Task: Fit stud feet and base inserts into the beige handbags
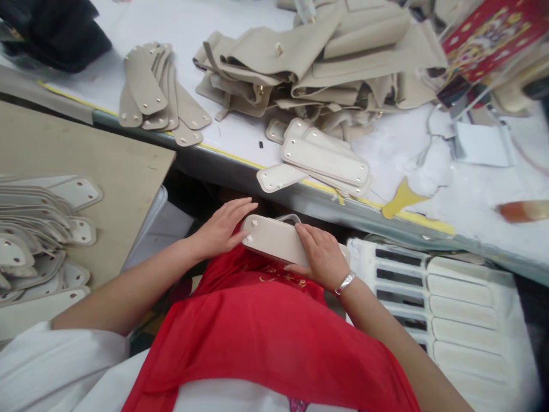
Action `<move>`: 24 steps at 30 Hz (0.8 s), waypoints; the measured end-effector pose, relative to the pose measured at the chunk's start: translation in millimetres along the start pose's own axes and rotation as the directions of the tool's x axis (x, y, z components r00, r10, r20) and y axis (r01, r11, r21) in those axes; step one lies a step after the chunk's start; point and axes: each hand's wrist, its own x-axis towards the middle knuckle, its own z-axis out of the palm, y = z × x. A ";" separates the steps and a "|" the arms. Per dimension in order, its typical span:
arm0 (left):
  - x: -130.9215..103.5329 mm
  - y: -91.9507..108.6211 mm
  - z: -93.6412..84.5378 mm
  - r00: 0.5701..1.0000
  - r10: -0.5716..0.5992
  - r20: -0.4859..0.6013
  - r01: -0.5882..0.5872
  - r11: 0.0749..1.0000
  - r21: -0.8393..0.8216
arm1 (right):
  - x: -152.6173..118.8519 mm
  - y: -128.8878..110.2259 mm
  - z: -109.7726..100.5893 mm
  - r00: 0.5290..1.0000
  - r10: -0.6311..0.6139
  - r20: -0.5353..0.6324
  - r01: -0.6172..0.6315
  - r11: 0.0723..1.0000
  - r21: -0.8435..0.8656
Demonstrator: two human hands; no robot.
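In front of my red apron I hold a beige leather panel [277, 240], long with rounded ends and small metal studs at its left end. My right hand [321, 252] grips its right part, the thumb below and the fingers over the upper edge. My left hand [225, 226] is at the left end, its fingers stretched out and the thumb close to the studs; whether the thumb touches is hard to tell. Behind the panel's upper edge a thin pale loop [291, 218] shows. Just beyond, at the table's edge, lies a small stack of similar studded panels [326, 154].
Beige bag bodies [343, 51] are heaped on the white table [240, 134]. A fan of studded strips [148, 86] lies left of them, more panels [38, 229] on a board at far left. A yellow tool [403, 198] rests near the edge; a slatted white stool [401, 274] stands right.
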 end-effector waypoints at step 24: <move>27.9 23.9 29.5 0.843 0.345 0.413 -0.519 0.721 0.458 | -24.0 -5.0 4.6 0.991 -0.124 -0.045 0.115 0.978 -0.174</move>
